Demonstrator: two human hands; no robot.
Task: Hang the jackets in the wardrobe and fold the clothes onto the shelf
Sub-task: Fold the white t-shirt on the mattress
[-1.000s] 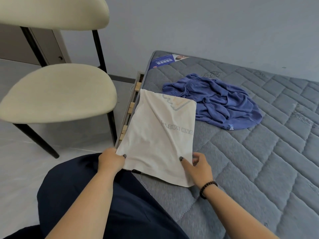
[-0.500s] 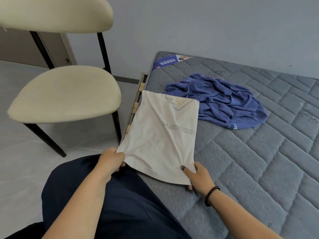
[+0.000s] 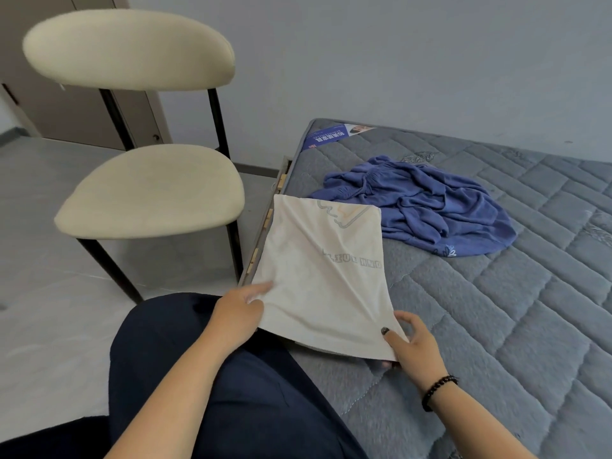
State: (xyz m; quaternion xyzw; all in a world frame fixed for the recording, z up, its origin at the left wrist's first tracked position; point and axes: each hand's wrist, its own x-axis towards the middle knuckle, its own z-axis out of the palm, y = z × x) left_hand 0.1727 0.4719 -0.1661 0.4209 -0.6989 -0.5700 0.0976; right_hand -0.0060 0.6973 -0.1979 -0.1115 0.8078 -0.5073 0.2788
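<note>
A cream folded shirt (image 3: 318, 270) with grey lettering lies at the near left edge of the grey quilted mattress (image 3: 496, 319), its near end lifted. My left hand (image 3: 240, 309) grips the shirt's near left corner. My right hand (image 3: 410, 339) pinches the near right corner, thumb on top. A crumpled blue garment (image 3: 427, 207) lies loose on the mattress just beyond the shirt, touching neither hand.
A cream chair (image 3: 149, 190) with black legs stands on the grey floor left of the bed. My dark trouser leg (image 3: 215, 376) fills the near foreground. A brown door (image 3: 66, 104) is behind the chair. A wall runs behind the bed.
Both hands stay on the shirt's near corners and have raised that end slightly. My view has tilted up, showing more of the chair.
</note>
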